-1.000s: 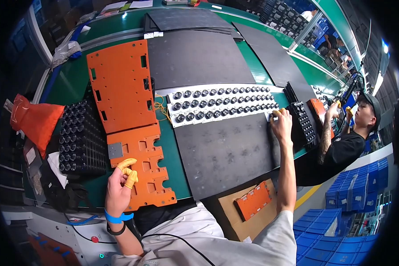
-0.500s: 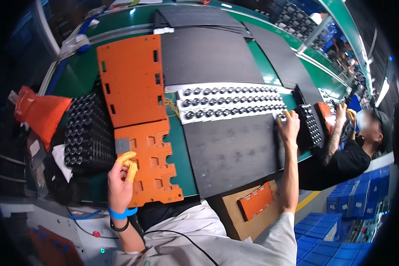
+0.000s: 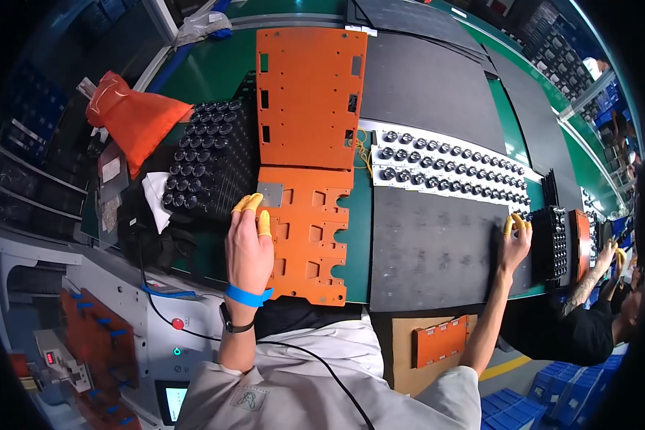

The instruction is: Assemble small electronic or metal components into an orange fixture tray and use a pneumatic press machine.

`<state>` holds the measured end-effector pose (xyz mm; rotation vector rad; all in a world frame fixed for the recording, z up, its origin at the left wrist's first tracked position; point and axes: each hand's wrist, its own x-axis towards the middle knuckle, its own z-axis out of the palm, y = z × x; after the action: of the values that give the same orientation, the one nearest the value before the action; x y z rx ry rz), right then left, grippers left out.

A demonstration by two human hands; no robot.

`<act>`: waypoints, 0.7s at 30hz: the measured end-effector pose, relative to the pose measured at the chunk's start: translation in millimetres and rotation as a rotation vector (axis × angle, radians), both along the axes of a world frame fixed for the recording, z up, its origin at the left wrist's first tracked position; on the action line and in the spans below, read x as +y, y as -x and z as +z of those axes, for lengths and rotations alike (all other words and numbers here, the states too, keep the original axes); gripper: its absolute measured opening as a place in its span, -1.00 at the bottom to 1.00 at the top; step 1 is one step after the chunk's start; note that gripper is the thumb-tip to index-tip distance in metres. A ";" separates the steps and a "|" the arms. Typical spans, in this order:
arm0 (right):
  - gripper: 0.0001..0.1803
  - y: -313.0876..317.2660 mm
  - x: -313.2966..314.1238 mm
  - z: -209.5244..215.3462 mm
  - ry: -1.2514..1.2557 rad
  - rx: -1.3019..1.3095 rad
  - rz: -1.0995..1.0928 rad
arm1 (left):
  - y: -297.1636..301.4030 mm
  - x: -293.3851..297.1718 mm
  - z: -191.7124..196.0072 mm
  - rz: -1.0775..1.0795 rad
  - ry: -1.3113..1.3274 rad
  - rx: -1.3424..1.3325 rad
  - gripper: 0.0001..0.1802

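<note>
My left hand [image 3: 250, 247], with yellow finger covers, is over the left edge of the orange fixture board [image 3: 308, 244]. Its thumb is apart from the bent fingers, and nothing shows between them. Just beyond the fingertips, a small grey plate [image 3: 270, 195] lies on the board's upper left corner. My right hand [image 3: 514, 248] has its covered fingertips pinched together by the right end of the nearest of several white strips [image 3: 448, 179] bearing black round lens-like parts. What the pinch holds, if anything, is too small to make out.
An orange panel [image 3: 308, 100] extends beyond the board. A stack of black lens-like parts [image 3: 201, 158] and an orange bag [image 3: 136, 118] sit left. Black mats [image 3: 437, 247] cover the green table. At right, a co-worker's arm [image 3: 588, 283] reaches near a black rack [image 3: 550, 247].
The view has turned left, so everything appears farther right. My left hand has moved up closer to the grey plate, fingers straighter. My right hand has drawn slightly nearer from the strip end.
</note>
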<state>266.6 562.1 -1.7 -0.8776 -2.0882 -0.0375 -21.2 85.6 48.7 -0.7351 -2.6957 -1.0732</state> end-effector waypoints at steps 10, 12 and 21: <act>-0.83 -5.0 -1.5 -0.7 0.137 0.056 0.037 | 15.4 21.3 -8.6 0.114 0.097 0.035 -0.55; -0.82 -7.1 0.2 -2.7 0.170 0.047 0.023 | 13.8 28.4 -7.2 0.162 0.121 0.034 -0.58; -0.82 -8.2 3.0 -7.3 0.209 0.081 0.088 | 13.7 35.0 -6.4 0.212 0.125 0.032 -0.53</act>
<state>274.9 565.0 -9.0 -0.8935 -2.0780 0.2635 -34.8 120.6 42.3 -0.4651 -2.7565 -0.8435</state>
